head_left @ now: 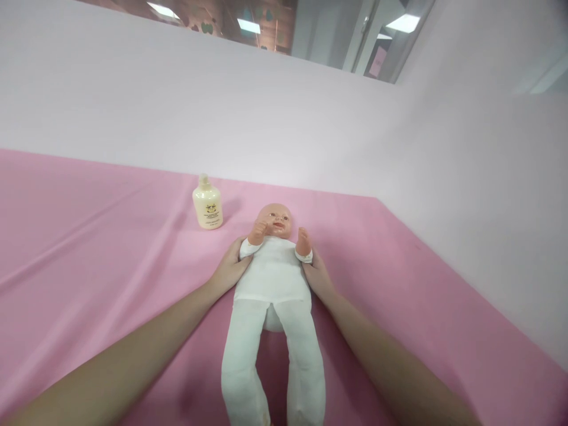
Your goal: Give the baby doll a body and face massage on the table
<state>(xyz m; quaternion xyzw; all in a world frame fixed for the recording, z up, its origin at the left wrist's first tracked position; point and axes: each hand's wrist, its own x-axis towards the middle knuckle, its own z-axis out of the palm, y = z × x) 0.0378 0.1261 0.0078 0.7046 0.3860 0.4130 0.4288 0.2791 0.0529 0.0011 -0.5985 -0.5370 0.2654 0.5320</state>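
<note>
A baby doll (275,272) with a white cloth body lies face up, its head toward the wall and its legs toward me. My left hand (231,266) grips its side under the arm, thumb over the front. On the opposite side my right hand (318,277) holds the doll in the same way; most of its fingers are hidden behind the body. Beyond my left hand a pale yellow lotion bottle (207,204) stands upright, apart from the doll.
A pink sheet (110,248) with some creases covers the surface. White walls (222,106) rise at the back and on the right. A window or mirror (328,32) at the top shows lights and a door.
</note>
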